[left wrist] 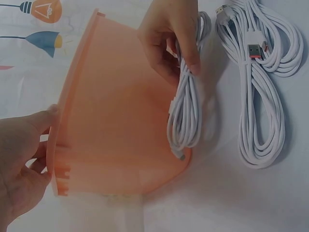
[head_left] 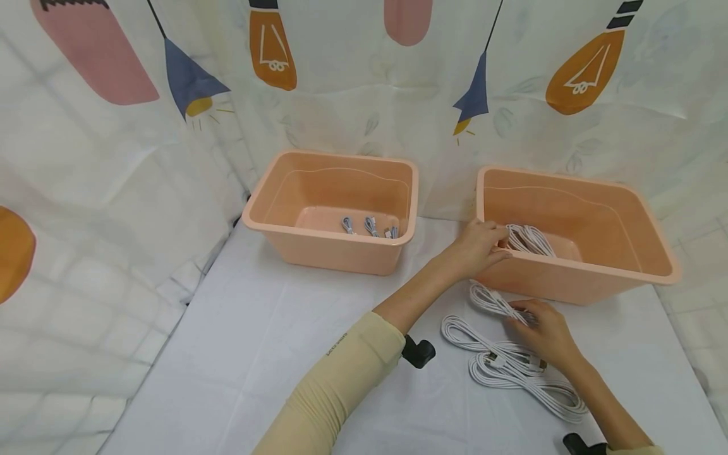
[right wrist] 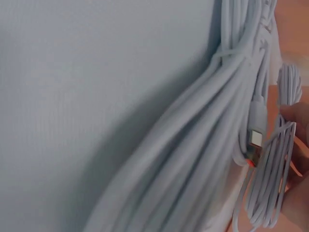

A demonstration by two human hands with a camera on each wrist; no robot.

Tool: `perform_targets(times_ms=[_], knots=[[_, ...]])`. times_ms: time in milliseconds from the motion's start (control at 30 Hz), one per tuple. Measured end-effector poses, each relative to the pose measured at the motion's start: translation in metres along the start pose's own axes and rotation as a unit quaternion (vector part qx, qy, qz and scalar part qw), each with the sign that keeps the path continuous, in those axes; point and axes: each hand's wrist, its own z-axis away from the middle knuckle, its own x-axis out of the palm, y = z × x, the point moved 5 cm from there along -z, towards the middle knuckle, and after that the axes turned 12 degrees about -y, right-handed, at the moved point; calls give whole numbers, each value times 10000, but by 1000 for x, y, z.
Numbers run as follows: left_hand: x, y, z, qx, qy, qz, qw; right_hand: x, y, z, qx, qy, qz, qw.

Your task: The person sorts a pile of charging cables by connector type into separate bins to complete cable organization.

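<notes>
A peach plastic bin (head_left: 580,281) stands at the right of the table. My left hand (head_left: 478,248) grips its near left rim, beside a coiled white cable (head_left: 530,241) lying inside. Just in front of that bin, my right hand (head_left: 546,335) pinches another coiled white USB cable (head_left: 490,299) around its middle. In the left wrist view this held coil (left wrist: 184,113) hangs in front of the bin's wall. More coiled white cables (head_left: 503,374) overlap on the table below the right hand, their USB plugs (left wrist: 254,50) showing in the left wrist view.
To the left stands a second peach bin (head_left: 335,254) with several small grey cable bundles (head_left: 371,225) inside. A white cloth (head_left: 273,354) covers the table. Behind the bins hangs a patterned curtain (head_left: 364,107). Black wrist mounts (head_left: 419,352) stick out from both forearms.
</notes>
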Motion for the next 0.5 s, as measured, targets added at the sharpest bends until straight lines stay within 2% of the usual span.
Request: perform_targets(times_ms=[233,500], knots=[[0,1,0,-49,-67,13,10000,-13,-7,6,-220,96,115,9996],[0,1,-1,-43,-101,21,9999,-25,-15,16,-281,159,197,9993]])
